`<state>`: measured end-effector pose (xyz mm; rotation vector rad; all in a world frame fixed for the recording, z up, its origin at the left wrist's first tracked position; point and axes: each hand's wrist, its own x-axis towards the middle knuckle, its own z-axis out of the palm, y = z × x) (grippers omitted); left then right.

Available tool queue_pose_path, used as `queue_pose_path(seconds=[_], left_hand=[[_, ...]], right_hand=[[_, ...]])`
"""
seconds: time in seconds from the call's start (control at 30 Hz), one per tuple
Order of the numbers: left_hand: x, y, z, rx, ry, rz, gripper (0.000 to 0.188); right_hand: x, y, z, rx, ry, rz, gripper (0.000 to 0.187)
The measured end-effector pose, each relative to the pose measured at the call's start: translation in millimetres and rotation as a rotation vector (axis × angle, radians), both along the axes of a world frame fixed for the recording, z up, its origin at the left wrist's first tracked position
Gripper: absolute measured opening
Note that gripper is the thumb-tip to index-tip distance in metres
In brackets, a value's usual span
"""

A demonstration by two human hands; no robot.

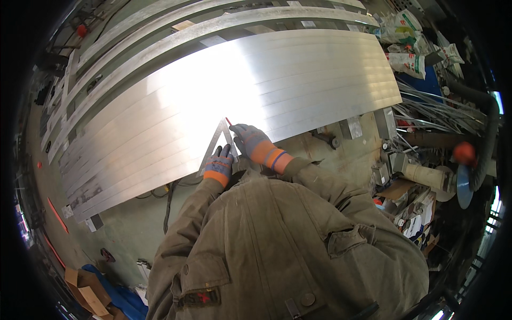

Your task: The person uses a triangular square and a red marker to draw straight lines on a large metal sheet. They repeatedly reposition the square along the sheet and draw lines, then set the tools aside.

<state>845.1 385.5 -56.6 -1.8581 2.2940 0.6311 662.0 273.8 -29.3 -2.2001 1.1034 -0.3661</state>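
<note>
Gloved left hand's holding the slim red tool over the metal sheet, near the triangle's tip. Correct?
Wrong hand: the head view shows the gloved right hand holding the slim red tool. The left hand is at the triangle instead. The rest stands: gloved, over the metal sheet, near the triangle's tip.

A wide silver metal panel [320, 80] of parallel strips spreads across the upper view, with dark smudges at its own eight o'clock end. Near its six o'clock edge lies a triangular metal square [210, 148], its apex toward twelve. The grey-green floor [128, 229] shows below the panel. Taking directions from the view's centre, a red rod [57, 215] lies on the floor between eight and nine o'clock; an open cardboard box [80, 284] and blue sheeting [114, 292] sit between seven and eight.
</note>
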Motion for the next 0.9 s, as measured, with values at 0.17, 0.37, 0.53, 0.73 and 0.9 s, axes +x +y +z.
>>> queue_pose_path(seconds=[0.17,0.37,0.53,0.73,0.9], left_hand=[[1.6,1.8,-5.8,-0.019,-0.023,-0.026,0.031],[2.3,2.7,-7.6,-0.042,-0.029,-0.025,0.033],[1.7,3.4,-7.5,-0.047,-0.006,-0.010,0.035],[1.4,1.8,-6.4,-0.045,-0.004,-0.015,0.033],[1.0,3.2,-7.2,-0.068,0.023,0.019,0.030]], right_hand=[[4.8,-5.3,-1.3,0.072,0.056,-0.007,0.042],[8.3,-7.4,-0.9,0.061,0.063,-0.003,0.041],[1.7,-5.2,13.8,0.034,0.115,0.055,0.040],[-41.0,26.3,46.8,0.145,0.044,0.184,0.030],[-57.3,45.9,31.7,0.383,0.342,0.217,0.030]])
